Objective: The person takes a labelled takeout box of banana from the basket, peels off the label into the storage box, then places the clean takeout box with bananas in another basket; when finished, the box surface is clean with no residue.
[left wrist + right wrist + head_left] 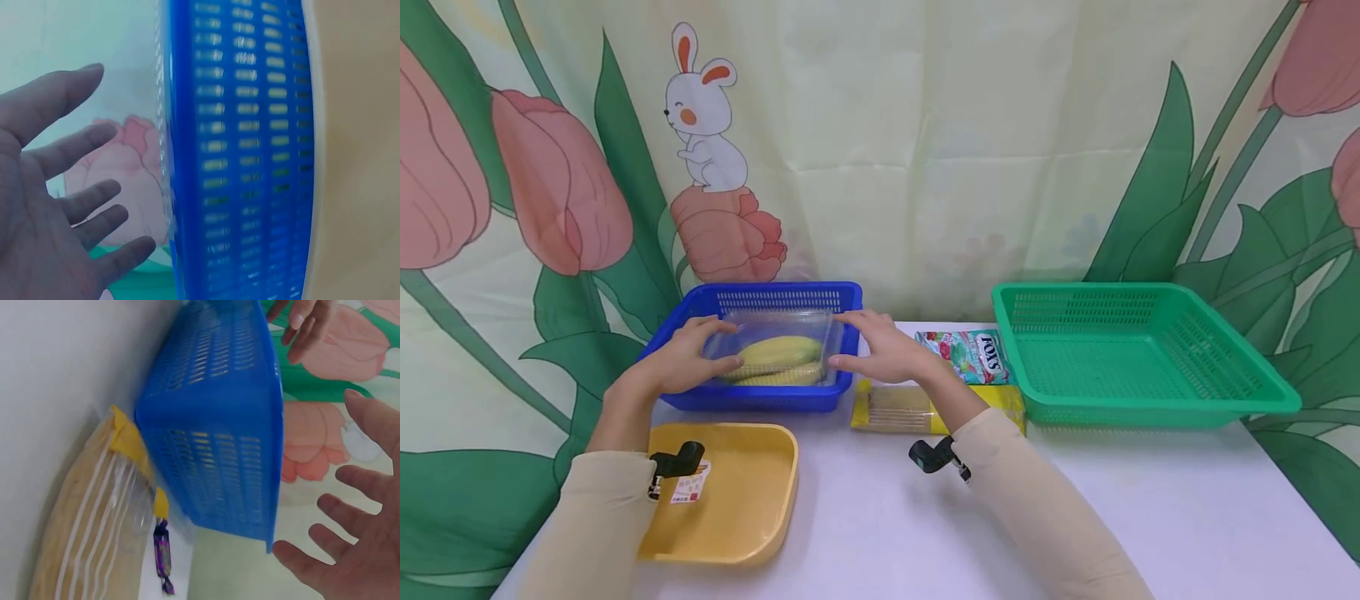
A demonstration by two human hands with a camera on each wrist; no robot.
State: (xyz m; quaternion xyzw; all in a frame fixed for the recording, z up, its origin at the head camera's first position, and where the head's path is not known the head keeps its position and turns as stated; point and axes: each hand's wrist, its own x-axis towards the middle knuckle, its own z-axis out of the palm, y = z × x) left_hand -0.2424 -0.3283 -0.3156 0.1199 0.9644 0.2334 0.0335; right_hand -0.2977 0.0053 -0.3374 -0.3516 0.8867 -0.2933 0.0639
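A clear plastic box (784, 323) sits in the blue basket (756, 401), with pale yellow corn cobs (781, 353) showing through it. At the box's left side is my left hand (681, 358), thumb and fingers spread above the basket. My right hand (883, 346) is at the box's right side, over the basket's right rim, its fingers likewise apart. Both wrist views show the fingers of the left hand (62, 169) and the right hand (356, 519) extended, with nothing gripped between them.
A yellow tray (741, 492) stands in front of the blue basket. Right of the basket lie a yellow clear-windowed packet (898, 408) and a FOX'S candy bag (970, 354). In the right wrist view a purple-wrapped candy (162, 553) shows beside the packet. A green basket (1150, 408) stands at right.
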